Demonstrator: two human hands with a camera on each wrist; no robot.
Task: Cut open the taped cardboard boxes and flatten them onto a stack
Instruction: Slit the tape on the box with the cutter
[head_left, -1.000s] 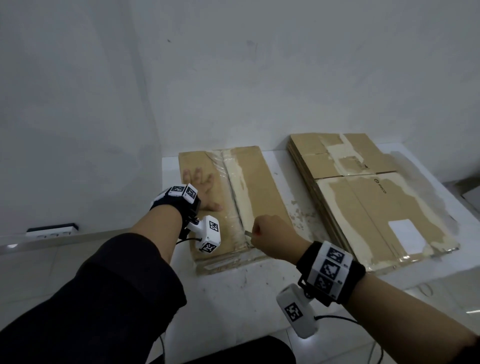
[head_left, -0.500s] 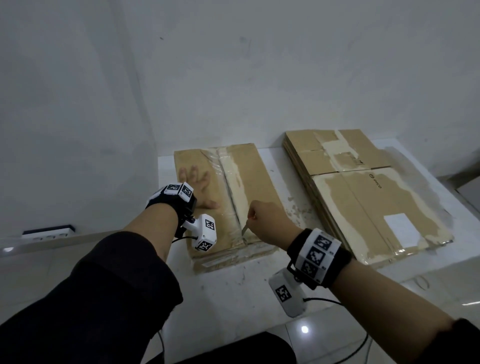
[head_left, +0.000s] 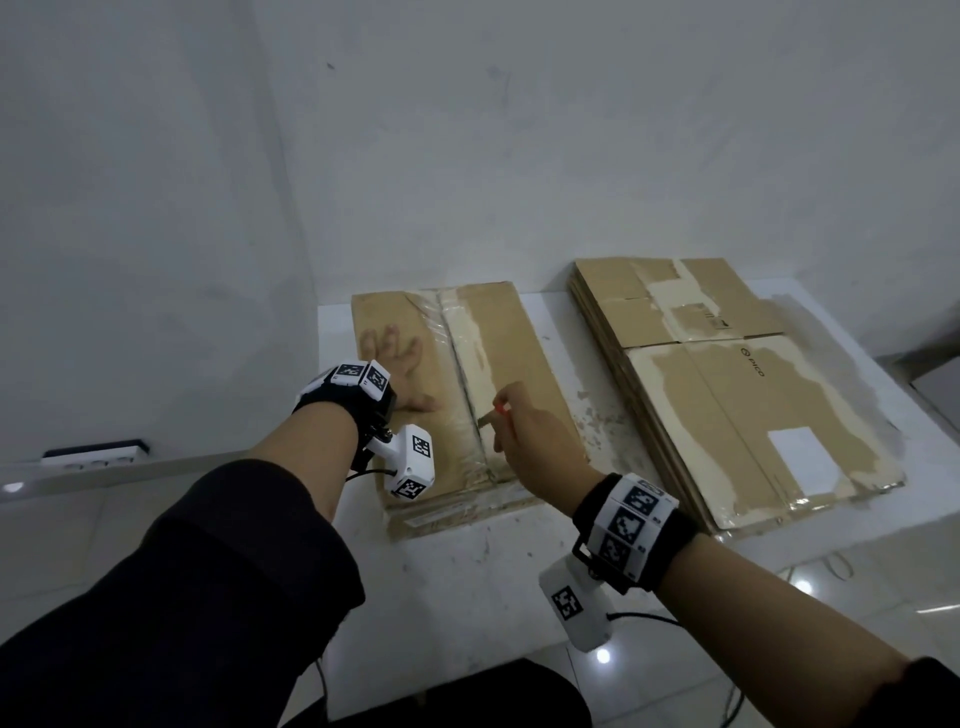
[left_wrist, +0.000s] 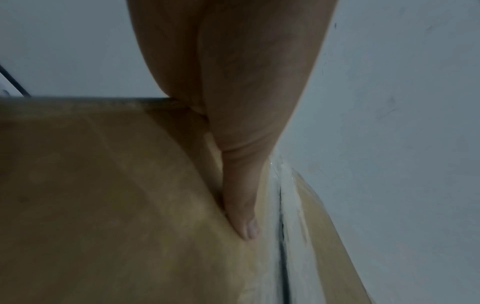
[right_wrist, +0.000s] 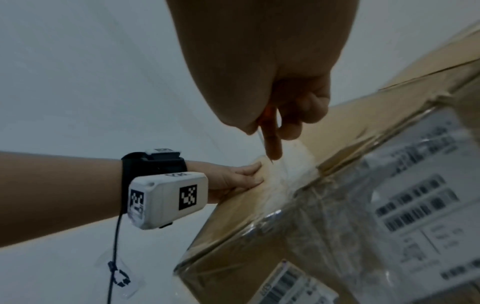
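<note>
Several flattened boxes (head_left: 727, 384) already lie stacked at right, while the taped box (head_left: 457, 384) at left remains uncut: left hand (head_left: 395, 358) spread flat on it, right hand (head_left: 530, 436) gripping the orange cutter (head_left: 498, 408) at its seam.

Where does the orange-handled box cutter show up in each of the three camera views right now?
Head: orange-handled box cutter at centre, held by the right hand, blade at the taped seam.
Left wrist: not in it.
Right wrist: upper centre, pointing down at the seam.
Shared landmark: the white taped seam of the brown cardboard box.
</note>
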